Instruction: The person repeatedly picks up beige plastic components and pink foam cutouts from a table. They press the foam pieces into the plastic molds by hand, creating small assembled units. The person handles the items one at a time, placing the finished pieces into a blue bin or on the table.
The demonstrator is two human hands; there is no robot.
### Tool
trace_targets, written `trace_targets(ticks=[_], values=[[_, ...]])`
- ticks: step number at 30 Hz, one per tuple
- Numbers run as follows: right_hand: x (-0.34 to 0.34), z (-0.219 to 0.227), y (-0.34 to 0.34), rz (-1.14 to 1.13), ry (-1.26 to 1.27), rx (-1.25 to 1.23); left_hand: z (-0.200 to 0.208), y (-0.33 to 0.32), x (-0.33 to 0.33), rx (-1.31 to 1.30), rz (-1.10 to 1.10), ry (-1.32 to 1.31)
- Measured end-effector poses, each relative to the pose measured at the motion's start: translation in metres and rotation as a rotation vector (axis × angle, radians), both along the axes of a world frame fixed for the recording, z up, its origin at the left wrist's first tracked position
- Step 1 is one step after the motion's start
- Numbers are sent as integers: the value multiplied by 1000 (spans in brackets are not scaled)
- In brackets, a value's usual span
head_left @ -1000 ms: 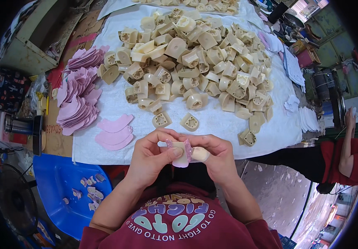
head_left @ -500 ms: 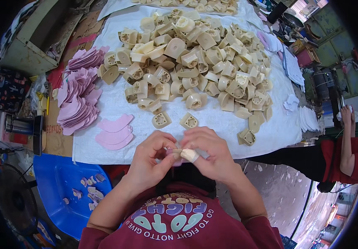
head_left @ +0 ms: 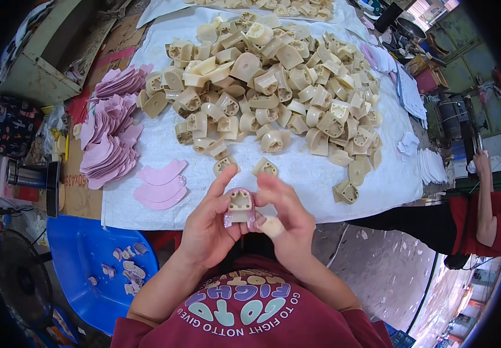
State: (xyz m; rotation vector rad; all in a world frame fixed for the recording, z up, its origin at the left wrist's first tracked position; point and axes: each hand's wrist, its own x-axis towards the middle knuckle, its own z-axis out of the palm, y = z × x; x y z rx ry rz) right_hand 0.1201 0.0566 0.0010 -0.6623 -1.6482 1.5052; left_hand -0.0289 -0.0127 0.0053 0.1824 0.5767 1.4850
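Observation:
My left hand [head_left: 207,223] and my right hand [head_left: 288,217] together hold one cream plastic heel block [head_left: 240,205] close to my chest, its hollow top facing up. A pink cover piece [head_left: 233,219] is wrapped around its lower part, pinched by the fingers of both hands. My right thumb wears a pale bandage. On the white cloth [head_left: 163,139] just beyond my hands lie three loose pink cover pieces [head_left: 160,185]. A big heap of cream heel blocks [head_left: 268,75] covers the middle of the cloth.
Stacks of pink cover pieces [head_left: 108,136] line the cloth's left edge. A blue tub [head_left: 91,255] with a few scraps sits low at my left, beside a black fan [head_left: 21,278]. Another person in red [head_left: 491,214] stands at the right by a machine.
The heel block has turned in my hands so its hollow top faces up, and the pink piece now wraps around it instead of lying flat against it.

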Motion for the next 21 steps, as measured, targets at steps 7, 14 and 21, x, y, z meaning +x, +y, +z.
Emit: trace_targets(ticks=[7,14,21], values=[[-6,5,5,278,77,-485,22,1,20,-140,93,120],[-12,-5,3,166,-86,-340,7,9,23,-109,109,478],[-7,14,11,224,-94,-207,20,10,5,-103,-24,141]])
